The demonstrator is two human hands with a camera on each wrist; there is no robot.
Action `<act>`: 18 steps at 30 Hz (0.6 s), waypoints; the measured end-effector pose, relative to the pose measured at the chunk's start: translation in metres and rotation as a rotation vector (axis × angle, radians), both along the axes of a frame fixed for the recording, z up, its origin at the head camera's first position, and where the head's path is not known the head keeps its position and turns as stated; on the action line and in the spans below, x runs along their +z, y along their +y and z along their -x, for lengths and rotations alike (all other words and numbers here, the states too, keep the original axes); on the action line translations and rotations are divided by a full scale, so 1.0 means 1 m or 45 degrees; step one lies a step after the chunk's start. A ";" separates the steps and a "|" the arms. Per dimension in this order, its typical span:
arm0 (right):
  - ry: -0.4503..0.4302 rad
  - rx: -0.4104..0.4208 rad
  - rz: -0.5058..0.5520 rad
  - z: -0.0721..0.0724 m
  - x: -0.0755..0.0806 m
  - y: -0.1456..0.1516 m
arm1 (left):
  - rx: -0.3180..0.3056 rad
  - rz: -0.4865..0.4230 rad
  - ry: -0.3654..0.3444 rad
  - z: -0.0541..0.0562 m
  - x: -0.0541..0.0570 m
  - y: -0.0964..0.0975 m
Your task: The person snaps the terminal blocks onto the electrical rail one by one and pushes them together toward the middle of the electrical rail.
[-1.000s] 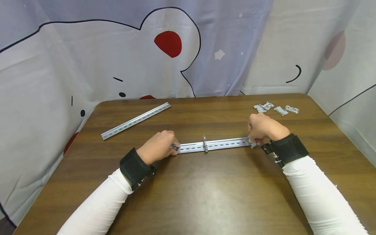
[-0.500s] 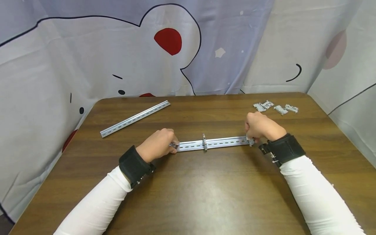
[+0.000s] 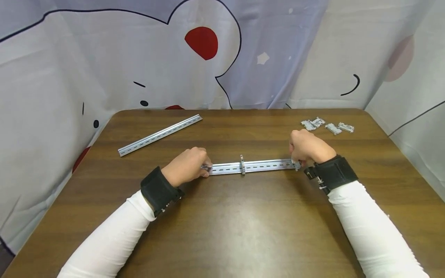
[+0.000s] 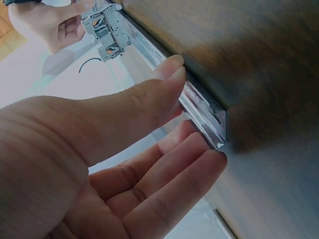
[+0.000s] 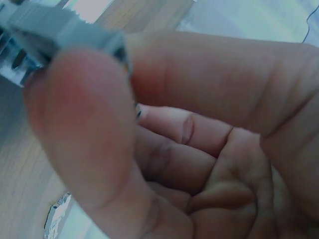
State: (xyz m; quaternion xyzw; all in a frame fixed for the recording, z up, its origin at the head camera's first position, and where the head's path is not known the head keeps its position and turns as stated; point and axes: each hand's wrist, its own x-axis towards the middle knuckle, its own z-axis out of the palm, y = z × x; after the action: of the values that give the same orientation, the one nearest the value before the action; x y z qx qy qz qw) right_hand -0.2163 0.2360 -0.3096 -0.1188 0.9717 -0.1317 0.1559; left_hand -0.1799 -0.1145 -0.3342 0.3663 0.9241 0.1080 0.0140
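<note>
A slotted metal DIN rail [image 3: 267, 165] lies across the table, with a grey terminal block [image 3: 242, 165] standing upright across its middle. My left hand [image 3: 187, 165] grips the rail's left end; in the left wrist view the thumb lies along one edge and the fingers [image 4: 187, 169] on the other. At the opposite end, my right hand [image 3: 309, 146] pinches another terminal block [image 5: 75, 32] between thumb and index finger. That block overlaps the rail's right tip in the head view, and the fingers hide much of it.
A second DIN rail [image 3: 160, 135] lies slanted at the back left of the wooden table [image 3: 236, 231]. Several loose terminal blocks [image 3: 313, 123] lie flat near the back right edge. A printed curtain [image 3: 139, 58] hangs behind the table.
My right hand has shifted slightly left with its terminal block, towards the rail. My left hand keeps its grip on the rail's end. The head view has tilted a little.
</note>
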 end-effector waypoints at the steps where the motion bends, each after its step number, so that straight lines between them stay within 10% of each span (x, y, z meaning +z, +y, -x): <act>1: -0.003 0.007 -0.003 0.001 0.001 0.000 | 0.003 0.003 -0.003 0.001 0.002 0.000; 18: -0.110 0.035 0.014 0.004 0.003 0.004 | 0.009 0.003 -0.023 0.000 0.002 0.001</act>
State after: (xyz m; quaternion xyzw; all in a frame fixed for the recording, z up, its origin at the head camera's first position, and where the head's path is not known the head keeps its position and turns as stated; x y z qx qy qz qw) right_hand -0.2203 0.2404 -0.3067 -0.1274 0.9616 -0.1399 0.1990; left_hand -0.1801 -0.1136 -0.3322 0.3620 0.9254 0.1101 0.0224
